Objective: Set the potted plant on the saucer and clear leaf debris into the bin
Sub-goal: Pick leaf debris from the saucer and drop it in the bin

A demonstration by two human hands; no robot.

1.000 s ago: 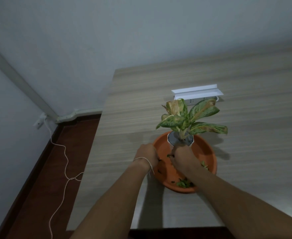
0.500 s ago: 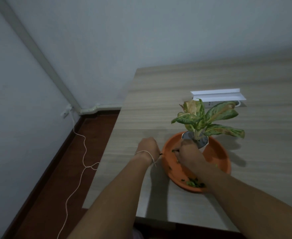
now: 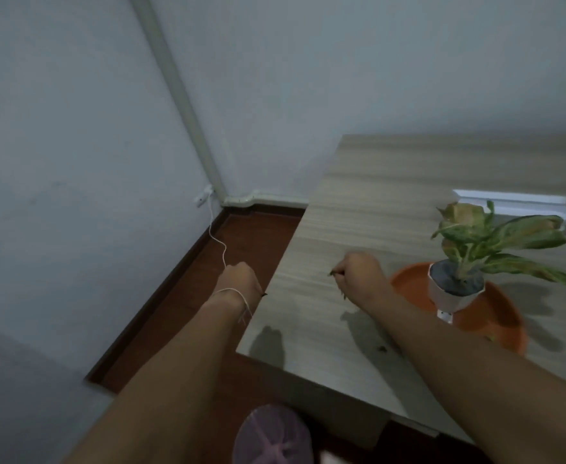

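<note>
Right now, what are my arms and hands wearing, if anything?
Both forearms are bare, with no sleeves or gloves in view. The left hand has a thin white string tied around its wrist, loose ends hanging. The right hand shows nothing worn.

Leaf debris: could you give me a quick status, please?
Both hands, left and right, closed on leaf bits. Potted plant on saucer. Crumb remains on table.

Pale walls (image 3: 74, 128), reddish floor (image 3: 241, 242), wooden table (image 3: 375, 202)

Both fists curl away, so what the fingers (image 3: 337, 274) pinch is too tiny to tell. The bin (image 3: 273, 435) is cropped at the bottom; the saucer (image 3: 408, 283) is partly behind the right forearm.
</note>
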